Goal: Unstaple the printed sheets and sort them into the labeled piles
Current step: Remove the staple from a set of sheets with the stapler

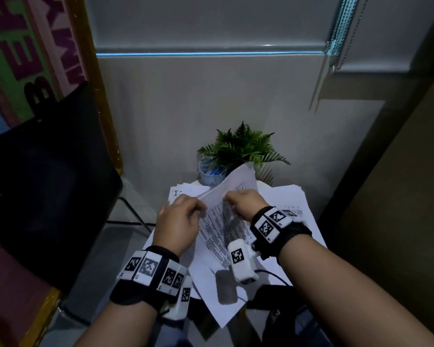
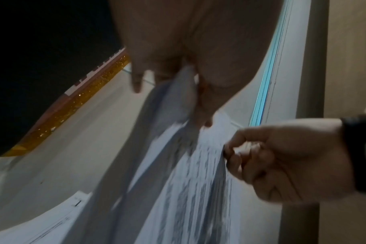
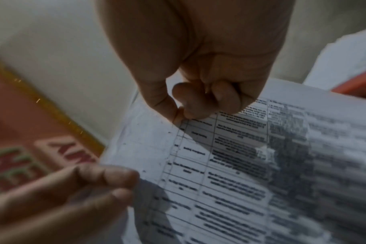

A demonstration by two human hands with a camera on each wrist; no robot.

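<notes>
While my left hand (image 1: pixel 179 221) grips the turned-back pages, my right hand (image 1: pixel 246 204) pinches the printed sheets (image 1: pixel 218 231) above the table's (image 1: pixel 313 221) front edge; I should pull the staple straight, not tear.

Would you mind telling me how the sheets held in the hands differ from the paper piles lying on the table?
The held sheets are lifted and bent, fanned apart at the top; the paper piles lie flat. The held sheets are pinched by the left hand and the right hand; the piles rest untouched. Both are white paper with printed text.
</notes>
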